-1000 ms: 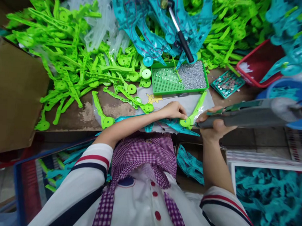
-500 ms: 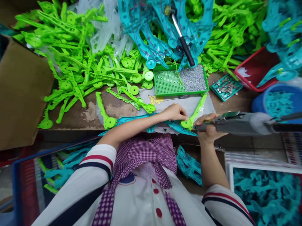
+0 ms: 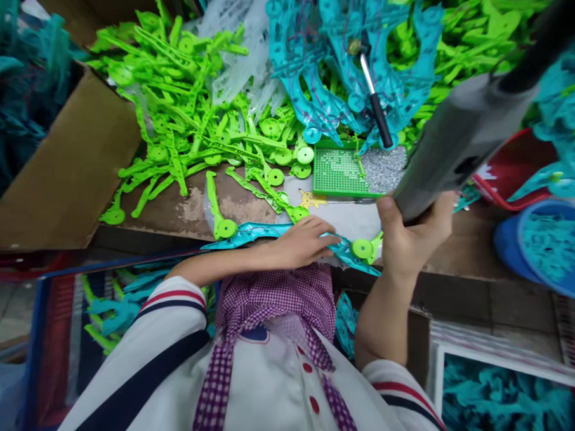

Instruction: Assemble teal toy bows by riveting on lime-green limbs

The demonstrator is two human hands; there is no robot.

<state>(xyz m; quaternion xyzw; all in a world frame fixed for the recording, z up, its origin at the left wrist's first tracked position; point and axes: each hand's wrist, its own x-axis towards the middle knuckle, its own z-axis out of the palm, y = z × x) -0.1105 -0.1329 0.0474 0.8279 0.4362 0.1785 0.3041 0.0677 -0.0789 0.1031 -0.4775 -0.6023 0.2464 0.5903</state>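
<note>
My left hand point(image 3: 305, 243) is closed around the middle of a long blue plastic piece point(image 3: 255, 232) at the table's front edge. A green plastic arm with a round end point(image 3: 226, 228) is joined to that piece on the left. Another green arm point(image 3: 363, 249) sits at its right end, partly behind my right hand. My right hand point(image 3: 413, 243) grips a grey electric screwdriver point(image 3: 455, 134), raised and tilted, its black cord end towards the upper right. The screwdriver's tip is hidden by the hand.
Behind stands a green tray point(image 3: 337, 170) of small silver screws. Green arms point(image 3: 192, 109) are heaped at the left, blue assemblies point(image 3: 342, 65) with a hammer point(image 3: 380, 118) at the back. A red bin point(image 3: 518, 165) and a blue bucket point(image 3: 515, 241) stand right, a cardboard box point(image 3: 65, 168) left.
My right hand has swung the screwdriver up and away from the right green arm. My left hand has moved left from that arm onto the middle of the blue piece.
</note>
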